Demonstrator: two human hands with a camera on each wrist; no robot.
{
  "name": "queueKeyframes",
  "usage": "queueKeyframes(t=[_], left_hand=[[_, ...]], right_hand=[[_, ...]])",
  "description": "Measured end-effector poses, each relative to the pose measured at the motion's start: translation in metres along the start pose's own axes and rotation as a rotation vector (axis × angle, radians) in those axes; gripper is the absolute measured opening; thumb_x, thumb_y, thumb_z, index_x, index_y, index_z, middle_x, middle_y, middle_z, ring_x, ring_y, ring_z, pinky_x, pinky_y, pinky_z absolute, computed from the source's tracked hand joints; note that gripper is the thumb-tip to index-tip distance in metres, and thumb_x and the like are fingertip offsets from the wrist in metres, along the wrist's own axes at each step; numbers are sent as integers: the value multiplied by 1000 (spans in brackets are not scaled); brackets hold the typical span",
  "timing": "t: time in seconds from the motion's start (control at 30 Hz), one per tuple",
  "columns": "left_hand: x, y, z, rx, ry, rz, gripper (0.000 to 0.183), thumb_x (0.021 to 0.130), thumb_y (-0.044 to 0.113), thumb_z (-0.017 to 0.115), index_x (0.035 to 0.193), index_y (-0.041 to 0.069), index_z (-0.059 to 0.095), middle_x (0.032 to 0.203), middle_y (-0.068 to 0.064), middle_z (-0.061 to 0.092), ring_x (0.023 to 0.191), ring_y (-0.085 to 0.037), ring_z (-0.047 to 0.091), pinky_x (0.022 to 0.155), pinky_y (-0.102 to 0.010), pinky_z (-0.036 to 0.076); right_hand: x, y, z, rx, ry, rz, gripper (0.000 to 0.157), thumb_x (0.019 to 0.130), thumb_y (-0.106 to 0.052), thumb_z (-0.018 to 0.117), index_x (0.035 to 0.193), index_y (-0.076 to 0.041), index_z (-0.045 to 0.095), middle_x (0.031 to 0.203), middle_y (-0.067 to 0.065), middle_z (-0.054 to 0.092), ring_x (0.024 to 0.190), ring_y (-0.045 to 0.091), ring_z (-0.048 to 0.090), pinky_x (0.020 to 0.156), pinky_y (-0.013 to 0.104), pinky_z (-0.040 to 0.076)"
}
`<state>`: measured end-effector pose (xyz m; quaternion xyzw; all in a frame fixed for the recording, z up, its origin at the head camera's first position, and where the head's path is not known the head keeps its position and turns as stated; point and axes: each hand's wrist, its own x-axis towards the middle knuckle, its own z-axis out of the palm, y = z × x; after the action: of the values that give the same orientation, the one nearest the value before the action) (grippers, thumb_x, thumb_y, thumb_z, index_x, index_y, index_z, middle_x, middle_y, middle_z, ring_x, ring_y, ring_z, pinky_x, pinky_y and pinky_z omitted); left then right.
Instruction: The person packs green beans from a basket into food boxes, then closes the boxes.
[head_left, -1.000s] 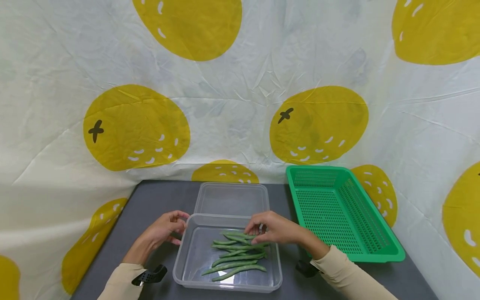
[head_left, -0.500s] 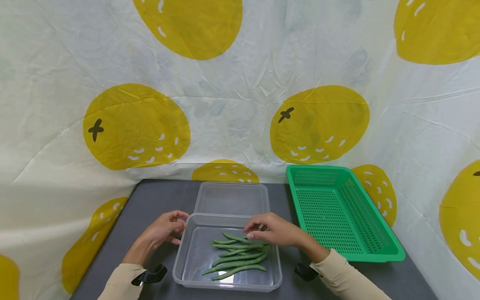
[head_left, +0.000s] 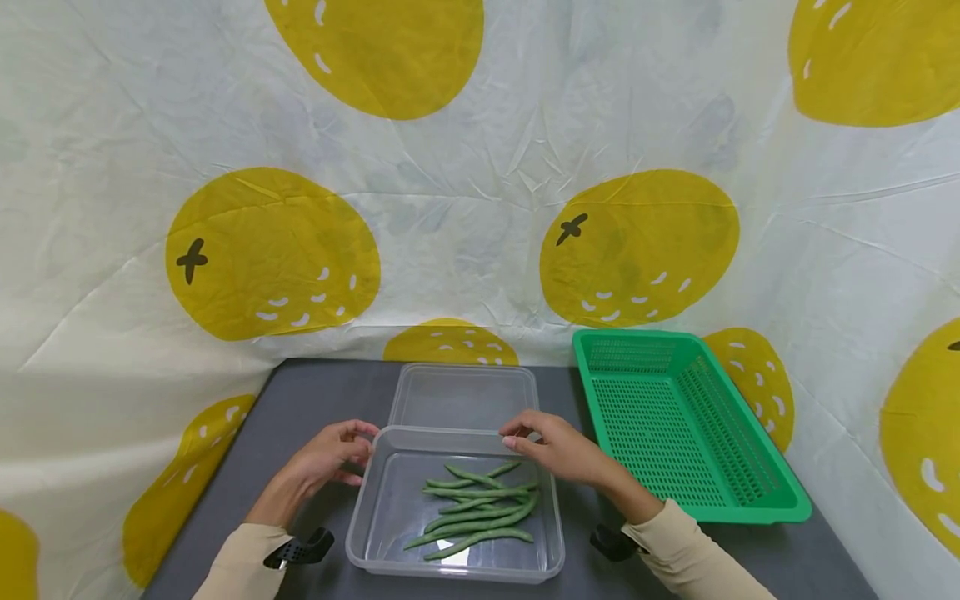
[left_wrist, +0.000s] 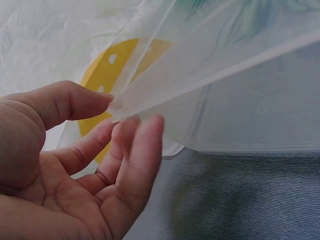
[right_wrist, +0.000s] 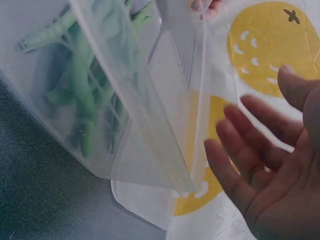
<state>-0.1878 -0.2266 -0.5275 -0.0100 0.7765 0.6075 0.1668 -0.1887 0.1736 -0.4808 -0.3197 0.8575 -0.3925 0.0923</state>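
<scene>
A clear plastic container (head_left: 390, 533) stands in the middle of the grey table, with several green beans (head_left: 472, 528) lying loosely across its floor. At its far left corner my left hand (head_left: 333, 454) pinches the rim; in the left wrist view the thumb (left_wrist: 82, 102) is above the edge and the fingers are below. My right hand (head_left: 558, 446) hovers by the far right corner, holding nothing. Through the right wrist view its fingers (right_wrist: 250, 145) spread loosely beside the container wall, apart from it, and the beans (right_wrist: 82, 90) show through the plastic.
Behind the container lies a clear flat lid (head_left: 463, 396), its near edge hidden by the container. A green perforated basket (head_left: 667, 425) stands to the right with nothing in it. A white cloth (head_left: 465, 250) printed with yellow fruit hangs behind the grey table (head_left: 322, 392).
My right hand has let go of a bean in the container and lifted up and away toward the far right corner. The left hand has stayed at the rim.
</scene>
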Motion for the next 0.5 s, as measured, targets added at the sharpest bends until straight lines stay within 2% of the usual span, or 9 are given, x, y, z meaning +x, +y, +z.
queueKeyframes(t=[0.17,0.33,0.5], left_hand=[[6,9,-1,5,27,-13,39,96,16,61,130,-3,55,118,-21,64,94,-26,64,73,-44,60],[14,24,-1,23,37,-8,43,99,22,60,134,-3,53,136,-22,55,116,-35,58,83,-47,59],[25,37,-3,35,0,1,50,101,29,58,141,-1,48,147,-22,48,132,-42,47,94,-52,54]], right_hand=[[4,1,-3,37,88,113,43,105,-39,52,137,-11,57,136,9,57,126,32,55,100,53,48],[10,4,-8,130,149,289,62,105,-45,48,153,-7,39,154,16,42,140,39,42,107,57,42],[24,8,-14,222,204,423,77,104,-53,46,158,-3,24,162,22,29,148,42,30,116,59,30]])
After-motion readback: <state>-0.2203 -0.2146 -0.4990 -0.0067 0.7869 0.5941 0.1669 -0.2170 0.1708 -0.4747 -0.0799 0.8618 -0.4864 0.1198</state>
